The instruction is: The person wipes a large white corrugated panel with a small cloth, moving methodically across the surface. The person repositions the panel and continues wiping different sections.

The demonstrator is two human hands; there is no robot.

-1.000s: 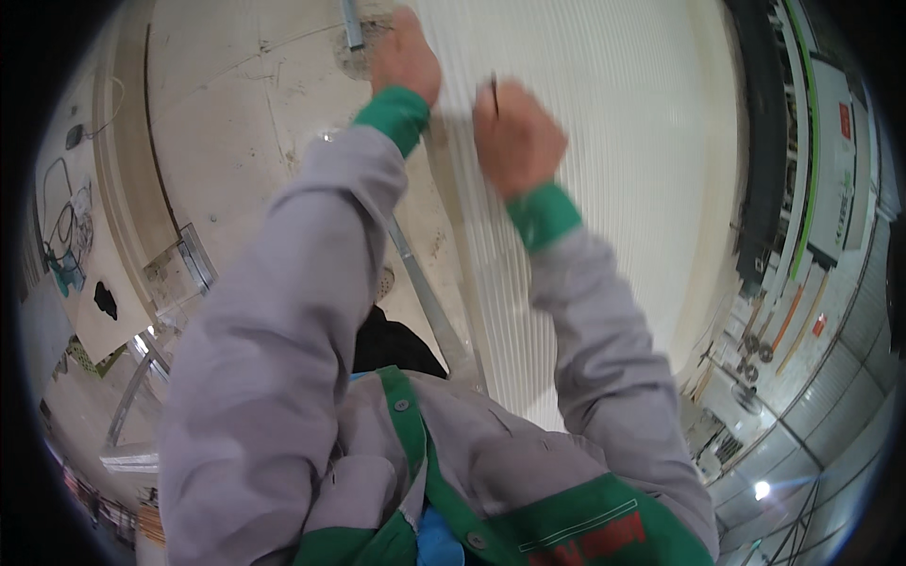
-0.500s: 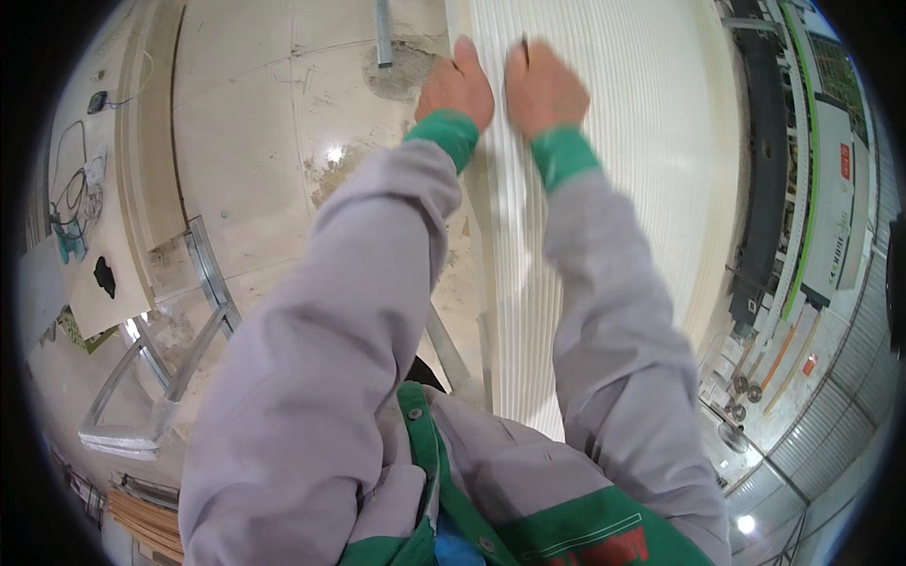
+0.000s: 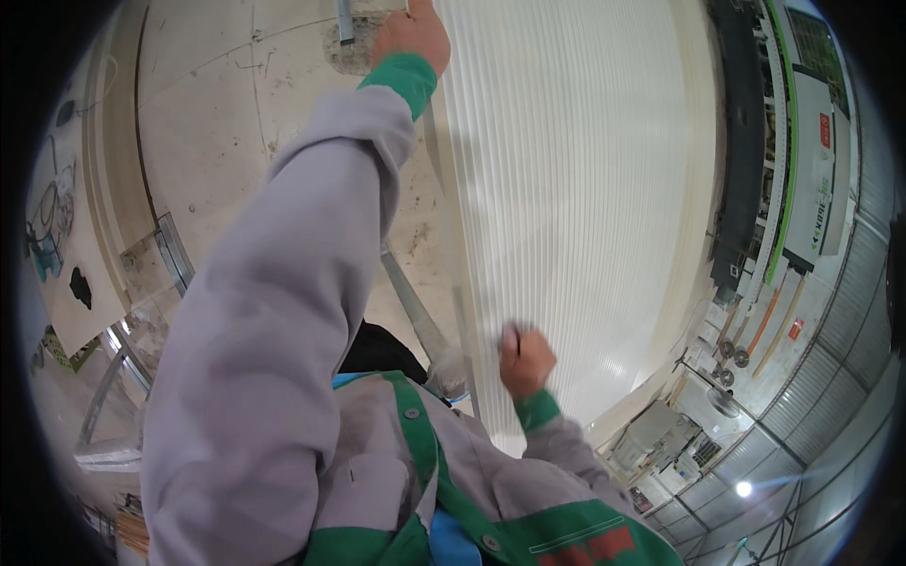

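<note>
The far end of the large, white, finely ribbed sheet (image 3: 585,189) is being cut off by the upper edge of the view, while its near end is being hidden by the grey jacket with green trim (image 3: 373,486). The left hand (image 3: 412,42) is being held by the sheet's left edge; its fingertips are being cropped, so its grip cannot be told. The right hand (image 3: 527,363) is being held closed over the sheet's near part, slightly blurred; contact and anything gripped cannot be made out.

The sheet is being seen ahead of the body, right of centre, its close parallel ribs being flanked by smooth cream strips.

At left, a pale, stained floor (image 3: 208,151) is being exposed. At far right, a long black, white and green machine (image 3: 741,141) is being curved by the lens. At far left, a pale flat-topped bench (image 3: 85,325) is being darkened at the rim, with a small black object (image 3: 81,289) being shown indistinctly on it.
</note>
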